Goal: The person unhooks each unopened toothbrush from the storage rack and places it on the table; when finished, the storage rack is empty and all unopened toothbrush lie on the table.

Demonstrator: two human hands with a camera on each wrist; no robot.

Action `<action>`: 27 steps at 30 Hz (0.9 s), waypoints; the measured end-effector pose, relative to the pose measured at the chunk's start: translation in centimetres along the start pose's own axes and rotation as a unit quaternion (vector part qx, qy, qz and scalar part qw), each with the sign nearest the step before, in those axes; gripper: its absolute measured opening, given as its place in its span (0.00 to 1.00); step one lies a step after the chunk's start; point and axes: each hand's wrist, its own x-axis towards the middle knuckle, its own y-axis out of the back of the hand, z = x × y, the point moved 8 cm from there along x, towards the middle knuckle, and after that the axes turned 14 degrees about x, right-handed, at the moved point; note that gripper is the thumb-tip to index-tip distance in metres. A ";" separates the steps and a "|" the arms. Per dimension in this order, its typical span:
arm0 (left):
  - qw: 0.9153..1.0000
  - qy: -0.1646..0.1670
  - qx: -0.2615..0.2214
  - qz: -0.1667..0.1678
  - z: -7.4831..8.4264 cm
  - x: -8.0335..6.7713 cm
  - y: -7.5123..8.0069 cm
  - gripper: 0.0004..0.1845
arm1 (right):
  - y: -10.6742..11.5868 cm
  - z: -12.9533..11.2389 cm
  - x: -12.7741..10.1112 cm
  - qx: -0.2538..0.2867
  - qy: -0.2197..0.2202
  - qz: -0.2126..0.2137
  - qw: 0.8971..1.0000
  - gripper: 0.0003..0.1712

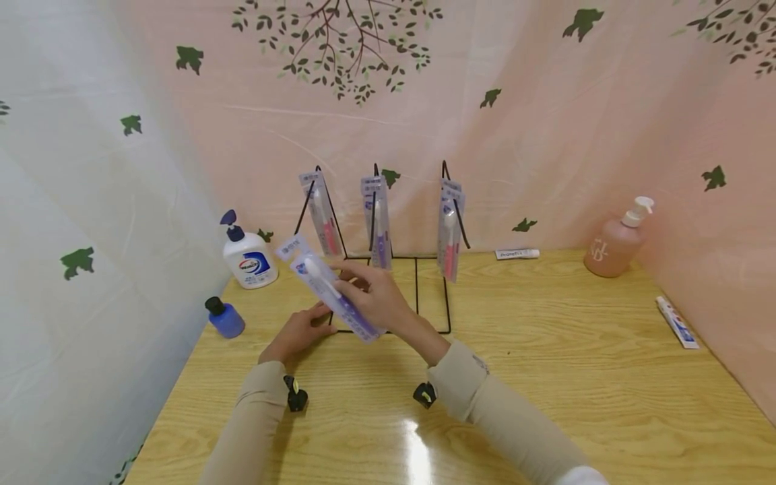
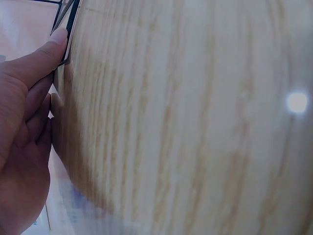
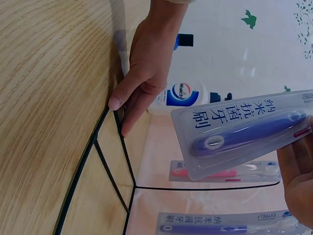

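This looks like a mock shop counter for toiletries, probably staged rather than a real store. A black wire display rack (image 1: 418, 283) hangs packaged toothbrushes (image 1: 378, 222) on a pale wooden tabletop (image 1: 545, 377). A white pump bottle of hand wash (image 1: 248, 259), a pink pump bottle (image 1: 615, 246) and toothpaste tubes (image 1: 675, 323) stand around, backed by pink leaf-printed curtain sheeting (image 1: 545, 135).

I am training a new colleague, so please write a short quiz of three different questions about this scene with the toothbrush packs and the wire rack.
1. True or false: the right hand holds a purple toothbrush pack.
2. What does the left hand press on?
3. How many packs hang on the wire rack? A two, B three, C five.

Key: 1 true; 2 the rack's base wire on the table; 3 B.
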 end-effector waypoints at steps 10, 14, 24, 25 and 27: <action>1.000 -0.018 0.022 0.005 0.0 0.2 -0.1 0.32 | 3.0 1.0 -2.1 -0.021 -0.020 0.030 0.999 0.18; 1.000 -0.023 0.019 0.009 0.1 0.2 -0.1 0.32 | 4.3 1.4 -2.9 -0.030 -0.024 0.038 0.999 0.19; 0.999 -0.028 0.013 0.009 0.6 0.0 0.1 0.32 | 7.3 2.3 -5.1 -0.041 -0.038 0.050 0.997 0.18; 1.000 -0.027 0.013 0.007 0.5 0.0 0.1 0.32 | 7.5 2.5 -5.3 -0.042 -0.040 0.052 0.997 0.18; 1.000 -0.023 0.012 0.005 0.5 0.0 0.0 0.32 | 8.1 2.8 -6.0 -0.047 -0.045 0.056 0.996 0.19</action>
